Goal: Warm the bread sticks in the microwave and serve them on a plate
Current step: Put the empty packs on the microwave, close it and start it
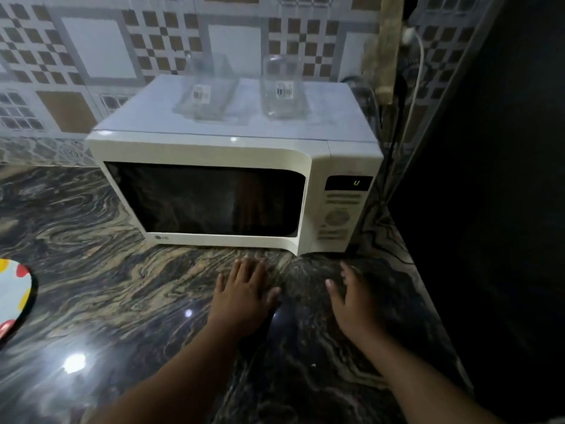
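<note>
Left hand [244, 296] and right hand [351, 304] lie flat, fingers spread, holding nothing, on the near marble counter [107, 270]. Beyond them stands the white microwave [232, 166], door closed. A patterned plate [12, 292] sits at the far left edge; bread sticks cannot be seen.

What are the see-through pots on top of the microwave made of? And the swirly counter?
The two pots look like clear glass or plastic: the wall tiles show through them. The counter looks like polished stone: wavy veins, shiny light spots.
</note>
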